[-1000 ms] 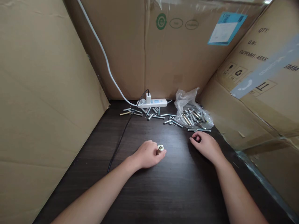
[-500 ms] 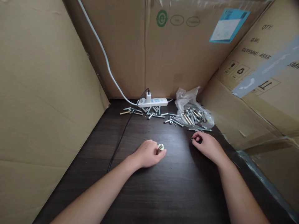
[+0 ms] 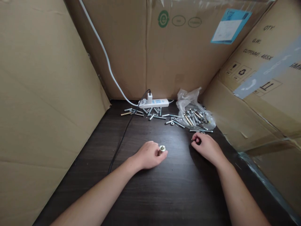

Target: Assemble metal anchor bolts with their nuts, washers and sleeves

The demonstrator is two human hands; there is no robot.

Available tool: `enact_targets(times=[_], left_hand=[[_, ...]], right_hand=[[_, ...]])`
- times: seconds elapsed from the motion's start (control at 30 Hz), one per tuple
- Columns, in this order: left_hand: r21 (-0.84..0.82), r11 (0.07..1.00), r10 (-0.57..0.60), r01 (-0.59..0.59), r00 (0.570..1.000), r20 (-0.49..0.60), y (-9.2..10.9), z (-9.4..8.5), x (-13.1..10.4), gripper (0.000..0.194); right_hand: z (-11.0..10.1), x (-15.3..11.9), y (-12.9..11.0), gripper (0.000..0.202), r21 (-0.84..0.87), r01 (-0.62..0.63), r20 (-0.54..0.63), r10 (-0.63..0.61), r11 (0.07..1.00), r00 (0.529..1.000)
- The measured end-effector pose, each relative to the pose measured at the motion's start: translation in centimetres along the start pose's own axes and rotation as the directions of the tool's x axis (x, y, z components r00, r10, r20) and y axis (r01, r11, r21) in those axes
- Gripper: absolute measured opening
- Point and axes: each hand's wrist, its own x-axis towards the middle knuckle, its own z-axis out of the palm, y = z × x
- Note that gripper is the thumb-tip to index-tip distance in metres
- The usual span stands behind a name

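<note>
My left hand [image 3: 148, 155] is wrapped round an upright expansion bolt [image 3: 162, 148]. Only the bolt's pale top end, with a washer on it and a stub of the rod poking through, shows above the fingers. To the right, my right hand [image 3: 204, 145] pinches a small ring [image 3: 192, 139] that looks like a washer between thumb and fingertips; most of it is hidden. Just beyond that hand lies a long bolt [image 3: 201, 131] on the table, in front of a clear plastic bag [image 3: 188, 98] holding several expansion bolts [image 3: 195, 116].
Loose bolts, nuts and washers [image 3: 152, 116] lie along the back of the dark table [image 3: 164, 194]. Behind them is a white power strip [image 3: 161, 103] with a charger [image 3: 150, 99]; its black cable [image 3: 122, 138] runs down the left. Cardboard boxes [image 3: 174, 56] wall in three sides.
My right hand has shifted slightly left with the small ring. My left hand and the expansion bolt have stayed in place.
</note>
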Motion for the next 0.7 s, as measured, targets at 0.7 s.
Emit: enact_targets(times=[0.7], left_hand=[[0.018,1.000,0.025,-0.026,1.000,0.010,-0.15,0.06,-0.05,0.049]], right_hand=[[-0.19,-0.04,0.46,0.023,-0.006,0.029,-0.064,-0.029,1.000,0.998]])
